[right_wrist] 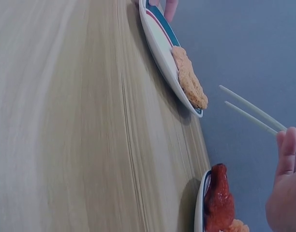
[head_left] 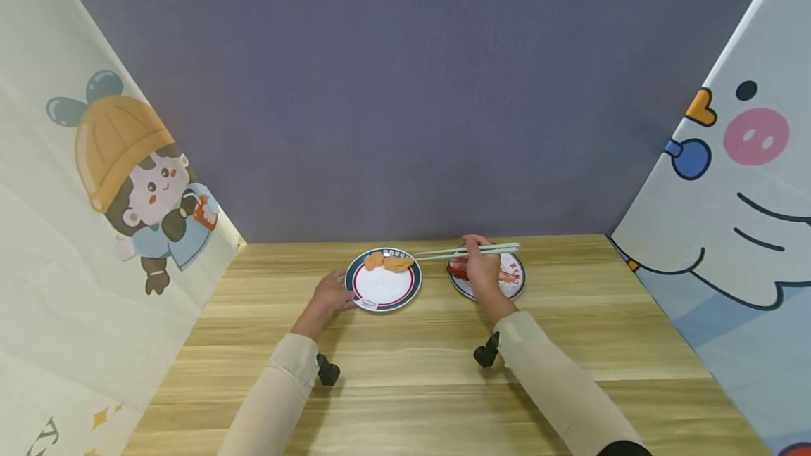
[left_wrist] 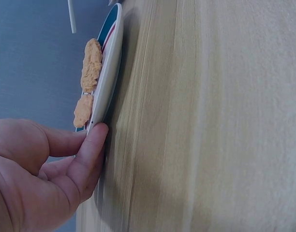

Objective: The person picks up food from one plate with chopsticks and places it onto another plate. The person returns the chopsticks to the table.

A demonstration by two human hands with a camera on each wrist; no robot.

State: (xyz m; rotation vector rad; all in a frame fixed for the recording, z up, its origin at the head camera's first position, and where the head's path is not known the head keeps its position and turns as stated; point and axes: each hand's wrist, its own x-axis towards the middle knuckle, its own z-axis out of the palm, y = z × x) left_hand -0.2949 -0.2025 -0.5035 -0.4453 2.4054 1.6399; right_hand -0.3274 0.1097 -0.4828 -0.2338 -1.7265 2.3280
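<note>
Sleeves: two cream sleeves [head_left: 557, 385] came in over the near edge of the wooden tabletop [head_left: 412, 385], each with a small black wrist camera [head_left: 486, 353] strapped on.
Left hand: the left hand [head_left: 331, 294] lay on the tabletop just left of centre, toward the far edge, at the near-left rim of the white plate. Its fingers [left_wrist: 90, 150] were gently curled, with one fingertip pressed against the plate's edge, and the thumb lay near the rim too; they steadied the plate rather than lifted it.
White plate: the white plate [head_left: 384, 288], with a dark green and red ring, sat flat close to the far edge, near the middle of its width.
Fried pieces: two orange breaded pieces [head_left: 388, 261] lay on the far part of that plate, touching each other.
Right hand: the right hand [head_left: 483, 269] hovered above the second plate, its fingers [right_wrist: 287, 150] curled round a pair of pale green chopsticks.
Chopsticks: the chopsticks [head_left: 469, 251] ran roughly parallel to the far edge, with their tips slightly apart and just beside the fried pieces; whether they touched the food could not be told.
Second plate: the second plate [head_left: 516, 280] stood just right of the white plate, apart from it, and carried a red-glazed piece [head_left: 457, 269].
Backdrop: a grey wall [head_left: 405, 90] stood behind the far edge, with cartoon-printed cloths [head_left: 120, 174] along both side edges.
</note>
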